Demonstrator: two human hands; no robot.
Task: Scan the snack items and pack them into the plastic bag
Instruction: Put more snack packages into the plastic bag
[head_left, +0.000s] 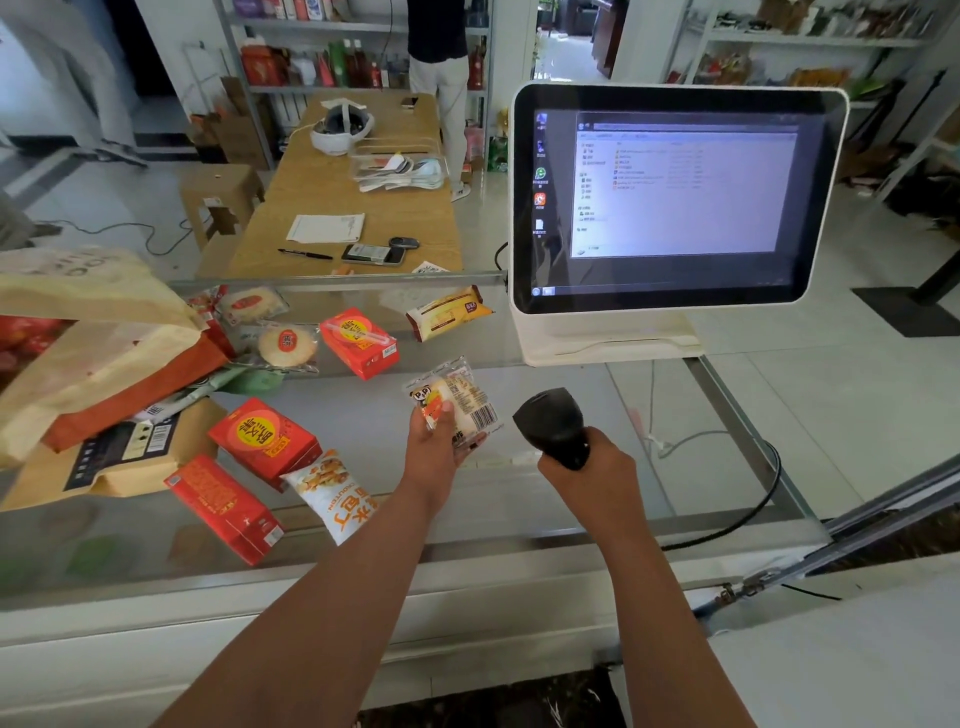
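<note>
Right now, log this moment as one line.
phase: scan | left hand: holds wrapped snack, barcode visible | right hand: grips scanner right of snack, not touching | glass counter: red boxes, packets loose

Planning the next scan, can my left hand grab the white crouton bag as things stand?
Probably not yet: the left hand grips the small snack packet. The crouton bag lies uncovered on the counter beside that forearm, so the way looks free once the hand empties.

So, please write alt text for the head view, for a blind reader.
The left hand holds a snack packet, barcode visible, beside a black scanner held in the right hand, above a glass counter. Other snacks lie at left; a monitor stands at right.
</note>
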